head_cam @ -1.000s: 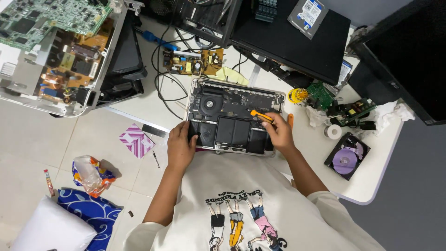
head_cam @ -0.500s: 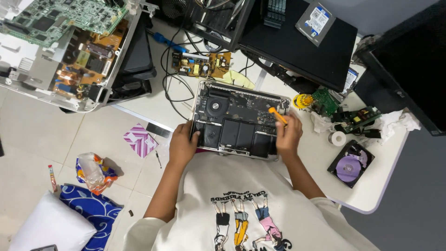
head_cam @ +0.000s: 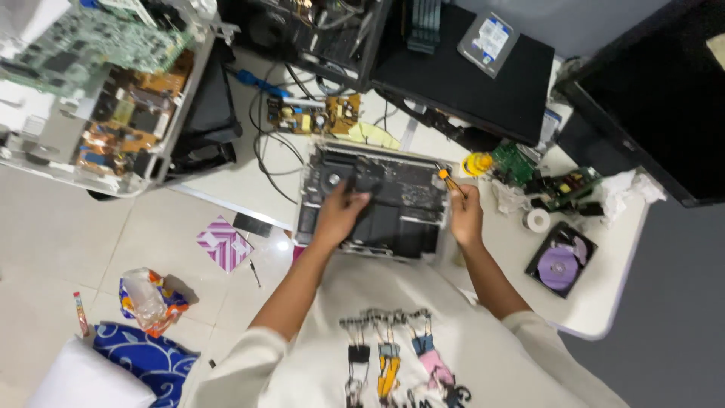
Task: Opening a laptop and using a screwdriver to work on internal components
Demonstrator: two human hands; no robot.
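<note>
White table (head_cam: 604, 302) up top here, only one view from the head cam looking straight down, so that's all I've got. Sitting on the near edge of it is an opened-up laptop (head_cam: 393, 204) with its bottom cover off, dark battery cells along the near side and the board and fan on the far side.

Left hand (head_cam: 341, 211) is laid flat on the laptop's insides around the middle-left, fingers spread a bit and curled down on a dark part; can't tell if it's actually gripping anything or just pressing. Right hand (head_cam: 466, 215) is at the laptop's right edge, closed around a small screwdriver (head_cam: 447, 179) with an orange handle, tip pointing toward the far right corner of the chassis.

Stuff around it: a yellow round thing (head_cam: 478, 163) just right of the laptop, a little green circuit board (head_cam: 516, 164) next to that, a roll of white tape (head_cam: 537, 220), and a purple disc (head_cam: 560, 264) in an open drive near the right end. Far side has a tan power board (head_cam: 310, 117) with cables, and a hard drive (head_cam: 489, 41) lying on a black case (head_cam: 483, 83). On the floor to the left, a pink striped packet (head_cam: 223, 243).
</note>
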